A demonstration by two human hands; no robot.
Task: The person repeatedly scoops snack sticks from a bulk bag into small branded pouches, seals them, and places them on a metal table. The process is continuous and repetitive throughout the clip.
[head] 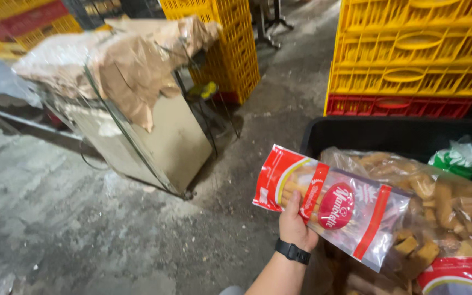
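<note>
Concrete floor, grey, stained and dusty, runs under everything. One hand in view (arm comes up from near centre, black wristband on it; cannot tell which hand it is, other hand is out of frame). Fingers are closed round a clear plastic packet with red bands, filled with pale biscuit sticks, held in the air just left of a black plastic bin.

Progress, as a judgement: the packet is lifted and out of the bin, not set anywhere yet. A large clear bag of brown rusk pieces sits in the bin, plus another red-and-clear packet near right and a green-and-white wrapper.

Around: stacked yellow crates on a red crate far right, more yellow crates far centre, a metal rack draped in brown paper left. Nothing blocks the hand.
</note>
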